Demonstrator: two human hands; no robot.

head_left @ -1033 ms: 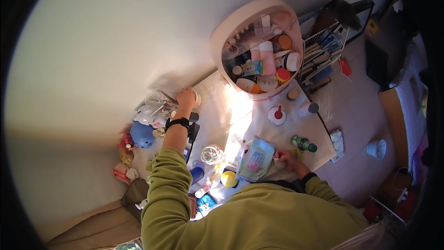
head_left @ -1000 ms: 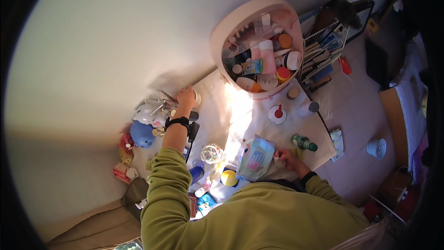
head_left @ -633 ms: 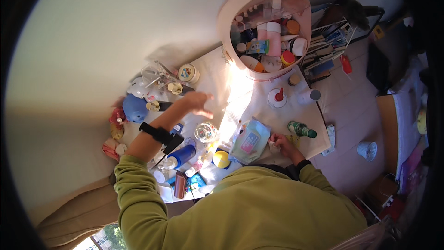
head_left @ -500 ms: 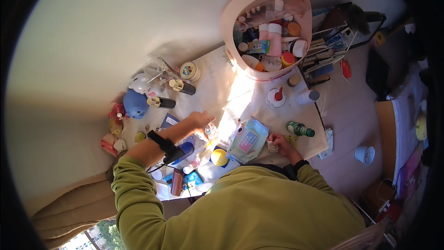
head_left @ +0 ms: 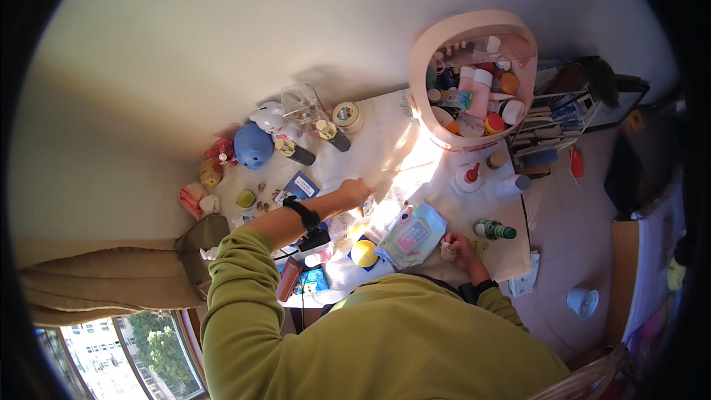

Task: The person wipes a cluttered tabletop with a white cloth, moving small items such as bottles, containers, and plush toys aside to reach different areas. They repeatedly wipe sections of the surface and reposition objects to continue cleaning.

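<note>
My left hand (head_left: 357,194) reaches across the middle of the table, its fingers bent down over a small, shiny, round thing (head_left: 369,206) in the sunlit strip. Glare and the hand cover most of that thing. Lower right, my right hand (head_left: 463,252) is closed around a crumpled white wipe (head_left: 447,250). Between both hands lies a pale green pack of wipes (head_left: 412,235) with a pink-and-blue label. A yellow round-topped item (head_left: 364,253) sits beside the pack. Just right of my right hand, a green bottle (head_left: 495,230) lies on its side or leans.
A pale pink cosmetics case (head_left: 418,67) full of tubes and jars stands at the back right. Near it are a red-topped white bottle (head_left: 469,176) and a white cylinder (head_left: 512,186). Dark gold-capped bottles (head_left: 295,152), a round tin (head_left: 346,116) and a blue plush toy (head_left: 253,147) line the back left.
The whole view has shifted, so the table sits further right and more of the window shows. My left hand stays over the small round thing; my right hand still holds the wipe.
</note>
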